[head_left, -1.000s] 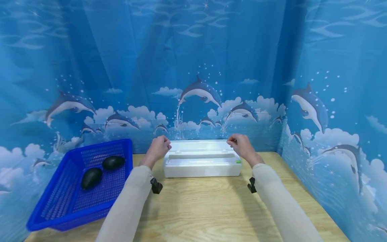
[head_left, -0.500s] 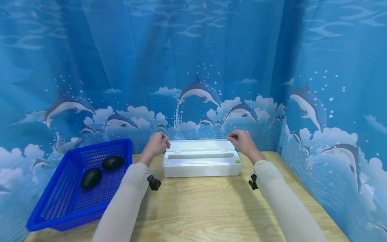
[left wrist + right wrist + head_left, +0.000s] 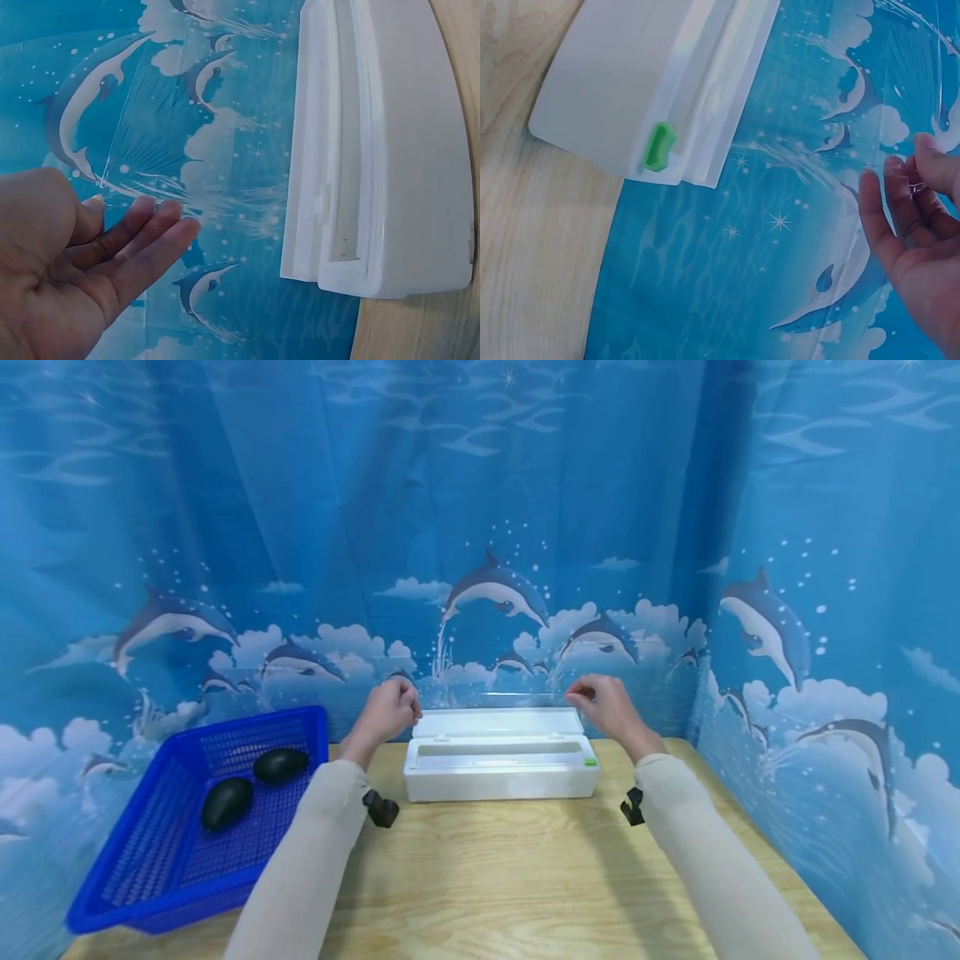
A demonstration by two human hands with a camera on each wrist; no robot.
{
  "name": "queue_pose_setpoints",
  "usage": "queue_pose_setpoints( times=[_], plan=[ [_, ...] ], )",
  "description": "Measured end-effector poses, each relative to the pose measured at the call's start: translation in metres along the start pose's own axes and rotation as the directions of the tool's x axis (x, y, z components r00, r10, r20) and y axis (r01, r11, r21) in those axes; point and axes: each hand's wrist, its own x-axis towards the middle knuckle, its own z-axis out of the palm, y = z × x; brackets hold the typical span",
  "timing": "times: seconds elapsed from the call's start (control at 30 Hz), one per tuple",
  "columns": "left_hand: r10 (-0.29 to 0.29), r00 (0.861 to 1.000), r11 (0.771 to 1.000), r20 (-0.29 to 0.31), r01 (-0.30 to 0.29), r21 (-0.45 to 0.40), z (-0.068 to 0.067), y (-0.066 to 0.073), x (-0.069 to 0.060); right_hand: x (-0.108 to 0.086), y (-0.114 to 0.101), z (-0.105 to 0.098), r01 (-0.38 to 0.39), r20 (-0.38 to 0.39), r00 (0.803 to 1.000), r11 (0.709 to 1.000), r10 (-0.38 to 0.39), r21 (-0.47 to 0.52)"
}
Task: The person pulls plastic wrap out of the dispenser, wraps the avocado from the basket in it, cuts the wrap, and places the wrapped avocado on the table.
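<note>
A long white cling film dispenser [image 3: 501,778] sits at the back of the table, its lid [image 3: 497,723] tipped back. A green slide cutter [image 3: 660,147] shows at its right end. Clear cling film [image 3: 517,695] stretches between the two hands, above and behind the lid; only its shiny edge and creases show. The left hand [image 3: 386,710] pinches one corner between thumb and fingers, with the other fingers partly extended in the left wrist view. The right hand [image 3: 606,703] pinches the opposite corner [image 3: 915,184], thumb against fingers. Both hands are raised clear of the dispenser.
On the left, a blue plastic basket [image 3: 138,906] holds two dark avocado-shaped items, one nearer [image 3: 227,802] and one farther [image 3: 281,765]. The wooden table [image 3: 480,885] extends toward the person. A blue dolphin-print curtain [image 3: 480,485] hangs behind and at the right.
Both hands have risen slightly and moved away from the person. The film's edge now shows higher above the lid. The dispenser and basket stay put.
</note>
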Motion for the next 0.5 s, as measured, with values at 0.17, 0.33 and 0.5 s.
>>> queue_pose_setpoints(
  times=[0.17, 0.33, 0.5],
  plan=[
    [0.002, 1.000, 1.000, -0.002, -0.002, -0.008, -0.004, 0.005, 0.000, 0.000, -0.002, -0.004, -0.001, -0.016, 1.000, 1.000, 0.001, 0.005],
    [-0.001, 1.000, 1.000, -0.005, 0.001, -0.003, -0.007, 0.011, -0.001, -0.001, -0.004, -0.008, -0.048, -0.027, 0.998, 0.999, 0.049, 0.024],
    [-0.005, 1.000, 1.000, -0.005, 0.005, -0.015, -0.009, 0.016, -0.002, -0.002, -0.003, -0.012, -0.076, -0.059, 0.995, 0.996, 0.079, 0.037]
  ],
)
